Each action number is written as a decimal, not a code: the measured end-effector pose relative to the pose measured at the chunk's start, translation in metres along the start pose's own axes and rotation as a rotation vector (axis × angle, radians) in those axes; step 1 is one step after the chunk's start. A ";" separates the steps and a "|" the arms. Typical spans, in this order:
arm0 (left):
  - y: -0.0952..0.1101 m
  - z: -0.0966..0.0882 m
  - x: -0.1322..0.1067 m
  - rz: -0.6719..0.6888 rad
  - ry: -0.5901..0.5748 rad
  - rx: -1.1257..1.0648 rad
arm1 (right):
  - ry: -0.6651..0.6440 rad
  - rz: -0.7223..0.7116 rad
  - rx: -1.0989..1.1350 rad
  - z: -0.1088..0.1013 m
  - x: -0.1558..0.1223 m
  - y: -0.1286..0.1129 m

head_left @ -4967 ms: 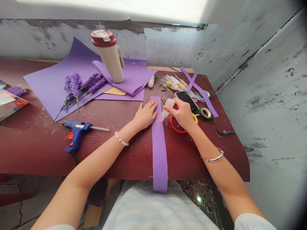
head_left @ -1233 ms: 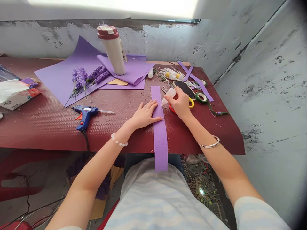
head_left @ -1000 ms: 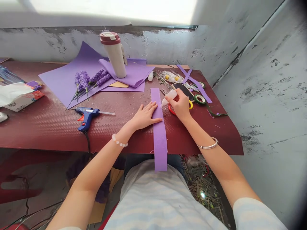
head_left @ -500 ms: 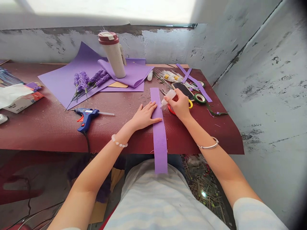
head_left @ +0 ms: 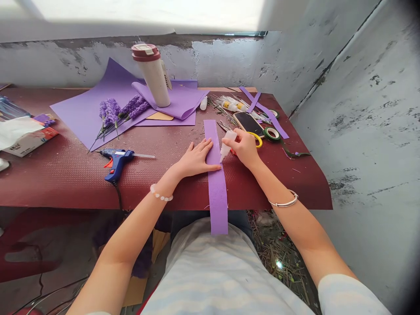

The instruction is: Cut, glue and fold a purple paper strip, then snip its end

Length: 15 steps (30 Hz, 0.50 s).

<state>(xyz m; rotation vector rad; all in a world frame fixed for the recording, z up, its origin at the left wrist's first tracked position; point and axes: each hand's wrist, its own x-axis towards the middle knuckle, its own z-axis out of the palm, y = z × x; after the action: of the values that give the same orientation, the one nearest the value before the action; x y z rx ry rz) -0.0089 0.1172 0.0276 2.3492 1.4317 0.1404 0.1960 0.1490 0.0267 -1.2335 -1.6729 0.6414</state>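
Left hand pressed flat on a purple foam strip, right hand pinching a small white glue bottle.
In the head view, the left hand lies open, fingertips on the strip; the right fingers close round the bottle, nozzle at the strip's right edge. The strip crosses the maroon table mat and hangs over its near edge, yellow-handled scissors just beside the right hand.

Scissors lie mostly hidden under the right hand, only a yellow handle and a sliver of red showing; a tissue box runs off the left edge; labels on yellow-capped tubes are too small to read.
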 end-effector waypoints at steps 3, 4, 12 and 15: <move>-0.002 0.001 0.001 0.011 0.000 -0.005 | 0.019 -0.015 -0.023 0.000 0.001 0.001; -0.002 0.001 0.001 0.012 0.001 -0.007 | 0.027 -0.019 -0.031 0.000 0.001 0.001; -0.001 0.000 0.000 0.015 0.007 -0.010 | 0.103 -0.109 -0.061 0.000 0.002 0.003; 0.000 0.000 -0.001 0.011 0.006 -0.016 | 0.116 -0.133 -0.074 0.001 0.003 0.004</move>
<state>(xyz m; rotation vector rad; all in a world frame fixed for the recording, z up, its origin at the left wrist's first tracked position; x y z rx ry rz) -0.0096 0.1167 0.0275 2.3458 1.4156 0.1607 0.1965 0.1534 0.0241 -1.1766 -1.6783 0.4228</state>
